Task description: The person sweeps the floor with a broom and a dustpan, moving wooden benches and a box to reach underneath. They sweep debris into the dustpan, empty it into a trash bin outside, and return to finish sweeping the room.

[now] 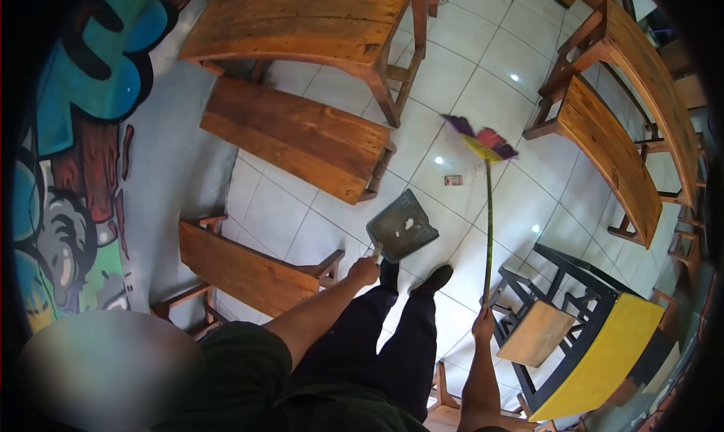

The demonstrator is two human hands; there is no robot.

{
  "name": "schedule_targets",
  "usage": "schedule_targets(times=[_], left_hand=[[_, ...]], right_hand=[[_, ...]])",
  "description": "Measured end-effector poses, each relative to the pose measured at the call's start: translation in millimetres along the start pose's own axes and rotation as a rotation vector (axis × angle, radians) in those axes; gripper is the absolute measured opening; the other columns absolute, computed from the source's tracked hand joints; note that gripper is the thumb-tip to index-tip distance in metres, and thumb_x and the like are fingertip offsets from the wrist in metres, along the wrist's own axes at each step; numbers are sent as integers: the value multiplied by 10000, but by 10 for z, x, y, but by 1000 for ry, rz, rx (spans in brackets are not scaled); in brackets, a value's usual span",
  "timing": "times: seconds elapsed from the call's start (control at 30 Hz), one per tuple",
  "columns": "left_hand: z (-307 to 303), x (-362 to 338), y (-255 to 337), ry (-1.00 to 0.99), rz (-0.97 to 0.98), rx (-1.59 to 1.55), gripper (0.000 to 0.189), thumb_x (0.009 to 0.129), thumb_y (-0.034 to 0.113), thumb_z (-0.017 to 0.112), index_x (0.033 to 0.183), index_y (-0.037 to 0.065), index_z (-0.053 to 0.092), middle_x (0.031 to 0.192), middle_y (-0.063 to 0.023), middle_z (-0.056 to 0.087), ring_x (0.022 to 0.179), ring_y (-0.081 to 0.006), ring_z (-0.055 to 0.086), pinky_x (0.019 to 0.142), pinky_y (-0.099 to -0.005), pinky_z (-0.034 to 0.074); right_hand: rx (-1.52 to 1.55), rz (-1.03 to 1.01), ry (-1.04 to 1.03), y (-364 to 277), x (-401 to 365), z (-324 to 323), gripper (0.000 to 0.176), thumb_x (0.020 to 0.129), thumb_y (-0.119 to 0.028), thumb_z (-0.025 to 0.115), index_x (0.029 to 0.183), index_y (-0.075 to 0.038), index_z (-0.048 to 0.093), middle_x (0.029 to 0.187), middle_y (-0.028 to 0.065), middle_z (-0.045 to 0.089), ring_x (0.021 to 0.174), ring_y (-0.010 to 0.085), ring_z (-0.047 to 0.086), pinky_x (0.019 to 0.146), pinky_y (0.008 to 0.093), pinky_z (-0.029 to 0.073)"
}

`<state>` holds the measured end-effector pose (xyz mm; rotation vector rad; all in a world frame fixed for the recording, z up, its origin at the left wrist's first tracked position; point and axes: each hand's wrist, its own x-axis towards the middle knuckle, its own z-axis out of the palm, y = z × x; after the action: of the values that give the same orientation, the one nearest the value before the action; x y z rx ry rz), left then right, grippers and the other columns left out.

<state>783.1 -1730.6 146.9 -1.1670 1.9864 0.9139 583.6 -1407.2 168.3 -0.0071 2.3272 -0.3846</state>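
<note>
My left hand is closed round the handle of a dark grey dustpan, held low in front of my feet. A few whitish bits lie in the pan. My right hand grips the long green stick of a broom. The broom's purple, red and yellow head is out ahead over the tiles, beyond the dustpan. Between the broom head and the pan, a small reddish box-like packet lies on the floor, with tiny specks of debris near it.
Wooden benches and a table stand along the painted wall on the left. Another bench is on the right. A yellow-and-black desk and a small chair stand close by my right arm.
</note>
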Motion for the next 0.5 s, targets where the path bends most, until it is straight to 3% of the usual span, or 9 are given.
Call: schedule_targets(times=[0.07,0.1,0.17,0.23,0.27,0.3,0.37,0.43,0.5], left_hand=[[172,263,-57,-52,28,88,320,802,212,425,1001,-2,555,920,-214,590,870,-358,573,779,-433,455],[260,408,-144,-117,86,173,320,809,210,420,1011,-2,550,909,-213,592,876,-355,571,781,-435,454],[370,639,-219,-20,-11,-62,315,814,215,417,1031,30,551,899,-209,591,887,-352,568,780,-433,455],[316,762,-177,13,1,-45,307,816,219,411,1036,62,556,928,-212,586,898,-350,565,792,-433,449],[293,823,-150,14,-19,-49,305,814,219,411,1034,67,558,941,-213,584,905,-351,562,798,-432,446],[290,891,-137,18,-47,-54,303,811,219,412,1032,72,560,954,-215,581,912,-352,559,803,-432,443],[296,1021,-115,41,-48,-33,303,807,225,417,1021,66,561,968,-216,578,917,-357,556,812,-434,438],[188,1034,25,18,-118,5,299,805,223,416,1007,62,567,975,-202,583,912,-351,561,801,-430,445],[225,1108,31,74,-105,16,287,811,221,412,984,62,577,958,-189,593,911,-336,569,792,-421,454]], right_hand=[[77,-126,196,281,215,225,431,904,-368,302,979,-17,542,913,208,569,849,379,532,743,418,411],[87,-72,124,232,238,179,453,902,-392,293,992,-23,540,916,206,571,873,373,534,764,407,410],[92,-43,225,-7,283,203,399,905,-301,323,914,29,546,883,251,565,854,416,524,738,442,402],[65,68,213,-189,432,272,403,904,-322,310,927,21,520,876,254,562,873,447,501,750,479,387],[212,160,133,-17,645,454,417,906,-340,296,921,14,516,807,252,566,753,414,548,654,457,433],[276,251,64,-370,497,304,461,908,-384,261,906,6,506,672,207,555,528,326,554,457,411,437],[334,367,-67,-476,465,343,505,904,-431,225,905,0,487,573,142,515,371,229,482,315,348,367],[350,402,-106,-507,338,440,476,910,-430,242,777,-15,433,470,69,416,332,181,413,304,318,350],[380,428,-201,-406,172,576,481,906,-451,233,771,-29,420,460,60,402,328,179,407,299,319,350]])
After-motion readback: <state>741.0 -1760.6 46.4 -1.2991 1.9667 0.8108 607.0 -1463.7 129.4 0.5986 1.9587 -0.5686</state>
